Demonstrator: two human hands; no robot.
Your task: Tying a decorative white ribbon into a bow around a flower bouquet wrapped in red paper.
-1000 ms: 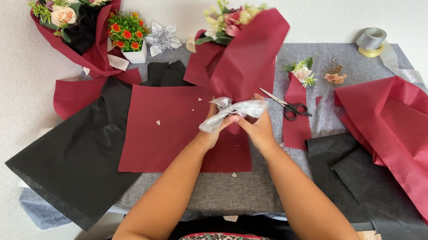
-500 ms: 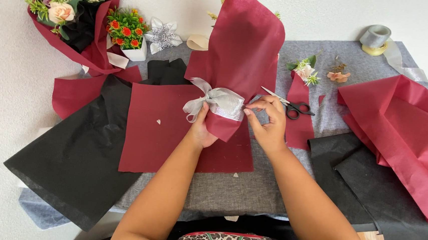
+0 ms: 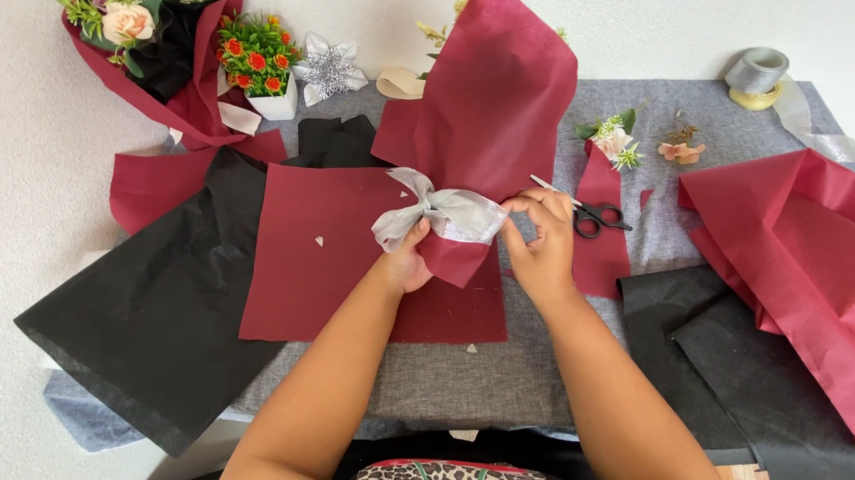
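One camera, worn on the person's head, is looking steeply down from the near edge of the table (image 3: 498,375) toward its far edge and the white wall behind. It is sitting close, taking in both forearms, the person's lap and nearly the whole table, its right edge being cut off.

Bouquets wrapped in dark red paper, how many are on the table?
2: one finished dark red paper bouquet lies at the far left corner; the other bouquet is at centre, held by both hands at its silver ribbon bow.
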